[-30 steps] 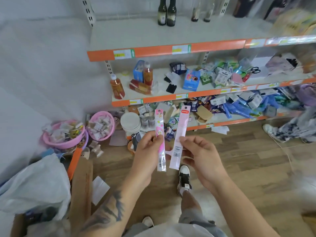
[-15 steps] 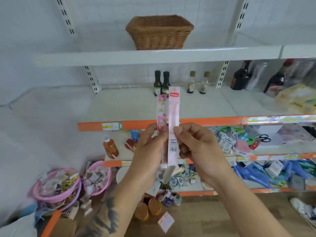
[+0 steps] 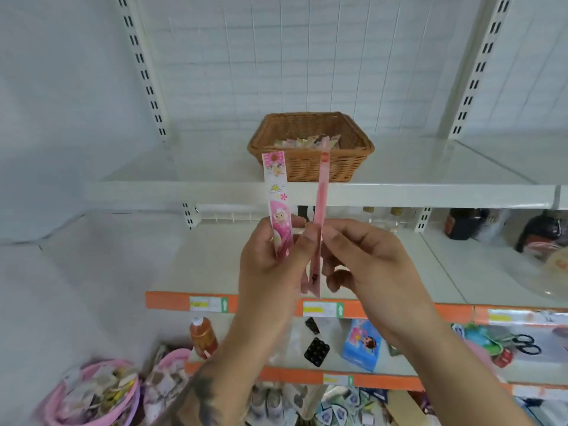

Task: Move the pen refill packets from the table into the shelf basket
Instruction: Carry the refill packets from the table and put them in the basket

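Wicker basket on white shelf, packets heaped inside. Two pink refill packets held upright below it: cartoon packet pinched by left hand, plain packet pinched by right hand. Print unreadable. Pink tubs filled with small items.

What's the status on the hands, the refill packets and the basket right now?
Left hand grips cartoon packet; right hand pinches plain pink packet. Both upright, below the wicker basket on the shelf. Nothing between.
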`<state>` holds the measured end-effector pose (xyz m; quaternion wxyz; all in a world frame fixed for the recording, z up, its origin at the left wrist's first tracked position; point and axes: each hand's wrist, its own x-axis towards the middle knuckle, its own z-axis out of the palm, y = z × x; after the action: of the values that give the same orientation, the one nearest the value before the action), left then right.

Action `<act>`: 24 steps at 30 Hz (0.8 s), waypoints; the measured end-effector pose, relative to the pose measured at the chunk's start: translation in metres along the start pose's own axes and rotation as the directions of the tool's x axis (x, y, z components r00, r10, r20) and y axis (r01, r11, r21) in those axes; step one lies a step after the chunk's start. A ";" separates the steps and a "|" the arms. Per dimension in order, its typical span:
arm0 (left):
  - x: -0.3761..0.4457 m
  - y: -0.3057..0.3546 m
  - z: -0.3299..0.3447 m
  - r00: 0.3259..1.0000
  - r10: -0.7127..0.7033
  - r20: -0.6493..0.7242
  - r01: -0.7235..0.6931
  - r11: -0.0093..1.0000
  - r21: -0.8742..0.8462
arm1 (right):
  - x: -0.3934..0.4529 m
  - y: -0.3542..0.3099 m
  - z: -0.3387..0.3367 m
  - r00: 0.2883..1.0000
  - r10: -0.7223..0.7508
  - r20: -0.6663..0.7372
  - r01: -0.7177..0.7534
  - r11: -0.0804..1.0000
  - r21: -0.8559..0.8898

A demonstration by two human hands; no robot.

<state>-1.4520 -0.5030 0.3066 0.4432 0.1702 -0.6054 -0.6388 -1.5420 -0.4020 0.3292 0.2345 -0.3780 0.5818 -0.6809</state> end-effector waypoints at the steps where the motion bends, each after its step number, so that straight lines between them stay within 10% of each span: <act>1: 0.010 0.002 -0.001 1.000 0.028 -0.008 -0.028 1.000 0.013 | 0.008 -0.004 0.002 1.000 -0.005 0.003 0.005 1.000 -0.017; 11: 0.104 0.042 0.000 0.980 0.128 0.150 -0.125 0.992 -0.027 | 0.075 -0.065 0.003 0.984 -0.173 0.048 0.179 0.964 -0.196; 17: 0.142 0.067 -0.001 0.984 0.081 0.160 -0.078 0.997 -0.020 | 0.132 -0.097 -0.001 0.904 -0.336 -0.263 0.227 0.901 -0.370; 24: 0.150 0.070 -0.012 0.981 -0.001 0.195 0.009 0.999 -0.037 | 0.216 -0.095 -0.025 0.937 -0.146 -0.319 -0.129 0.702 -0.700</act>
<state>-1.4999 -0.6179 0.4166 0.3834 0.1002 -0.6333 -0.6648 -1.6811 -0.5303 0.4729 -0.0402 -0.3142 0.8293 -0.4603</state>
